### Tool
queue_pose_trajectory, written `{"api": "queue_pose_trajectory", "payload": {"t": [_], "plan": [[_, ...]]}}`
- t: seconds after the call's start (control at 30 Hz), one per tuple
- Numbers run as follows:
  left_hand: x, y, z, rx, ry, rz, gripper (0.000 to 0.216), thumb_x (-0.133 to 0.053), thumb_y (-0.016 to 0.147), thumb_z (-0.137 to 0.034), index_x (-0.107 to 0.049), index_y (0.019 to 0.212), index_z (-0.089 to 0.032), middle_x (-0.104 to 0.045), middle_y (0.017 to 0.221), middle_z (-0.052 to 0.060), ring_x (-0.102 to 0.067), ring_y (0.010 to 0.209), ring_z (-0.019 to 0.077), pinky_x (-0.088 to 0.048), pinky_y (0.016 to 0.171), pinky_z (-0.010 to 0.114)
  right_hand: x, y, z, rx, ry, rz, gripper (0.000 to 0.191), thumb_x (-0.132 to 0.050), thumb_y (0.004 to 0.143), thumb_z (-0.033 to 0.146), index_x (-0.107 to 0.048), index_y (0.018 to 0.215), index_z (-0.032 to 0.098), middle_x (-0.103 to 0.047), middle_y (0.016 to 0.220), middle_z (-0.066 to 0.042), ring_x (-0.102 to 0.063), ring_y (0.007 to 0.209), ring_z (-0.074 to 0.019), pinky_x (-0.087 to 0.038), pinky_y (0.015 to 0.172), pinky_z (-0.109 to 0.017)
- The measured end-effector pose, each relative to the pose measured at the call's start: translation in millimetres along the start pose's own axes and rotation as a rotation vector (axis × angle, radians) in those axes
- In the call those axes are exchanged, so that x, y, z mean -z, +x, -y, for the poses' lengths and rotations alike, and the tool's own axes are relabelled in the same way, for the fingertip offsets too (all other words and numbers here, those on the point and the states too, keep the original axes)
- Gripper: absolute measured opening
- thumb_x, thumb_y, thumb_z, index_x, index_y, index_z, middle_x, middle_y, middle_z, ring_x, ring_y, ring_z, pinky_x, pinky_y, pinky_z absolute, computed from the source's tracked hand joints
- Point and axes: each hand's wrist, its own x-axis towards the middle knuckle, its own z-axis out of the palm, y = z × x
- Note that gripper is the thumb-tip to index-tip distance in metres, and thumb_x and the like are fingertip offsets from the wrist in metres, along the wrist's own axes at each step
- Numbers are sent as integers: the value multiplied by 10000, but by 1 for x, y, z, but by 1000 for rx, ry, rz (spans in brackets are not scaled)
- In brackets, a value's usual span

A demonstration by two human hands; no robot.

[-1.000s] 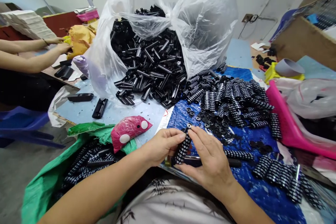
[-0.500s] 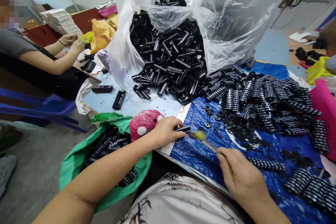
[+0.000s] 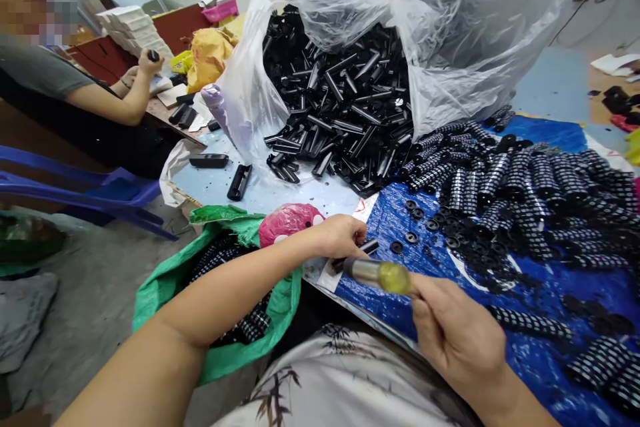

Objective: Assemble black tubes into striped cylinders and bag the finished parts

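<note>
Yellow-handled tool (image 3: pixel 381 275) near black tube (image 3: pixel 369 246)

No legible text, brand, number or sign found from where I stand. White marks printed on the black sleeves (image 3: pixel 500 177) are too small to read. A red mark (image 3: pixel 358 205) on the white sheet is illegible.

Light: bright, even, soft; shadows weak.
Glare: white shine on the bag (image 3: pixel 465 27).
Blur: the tool (image 3: pixel 383 274) is smeared by motion.
Edges: wide lens bends the borders; top-left corner is pixelated.
</note>
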Motion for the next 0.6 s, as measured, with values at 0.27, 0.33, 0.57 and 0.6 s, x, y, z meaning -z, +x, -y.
{"api": "queue_pose_trajectory", "payload": {"t": [0.27,0.33,0.57,0.6], "plan": [[9,-12,-16,-8,127,-45,252,-825,587,-251,-575,583,-211,-515,540,-50,-401,510,122,-275,524,269,-4,-15,-3,79,3,295,192,-503,1010,212,-652,1109,143,-632,757,-27,-614,658,-145,-494,629,-267],[36,-38,-17,-31,64,105,198,-817,571,-207,-620,571,-224,-545,531,-38,-423,493,128,-296,508,270,3,-23,-10,80,37,261,187,-537,995,199,-644,1137,139,-666,830,-44,-637,721,-146,-517,693,-270],[118,-100,13,114,-410,-57,277,-877,554,-426,-755,703,-227,-669,616,53,-547,508,176,-424,485,305,0,-43,-29,-46,-102,171,149,-592,978,293,-690,1007,184,-693,917,-53,-654,800,-174,-523,773,-321],[119,-90,16,107,-392,-219,269,-814,650,-462,-744,733,-216,-681,659,65,-557,533,171,-432,504,303,-2,-42,-29,-56,-110,180,165,-586,980,312,-693,996,187,-692,914,-55,-655,798,-179,-524,759,-325]]}}
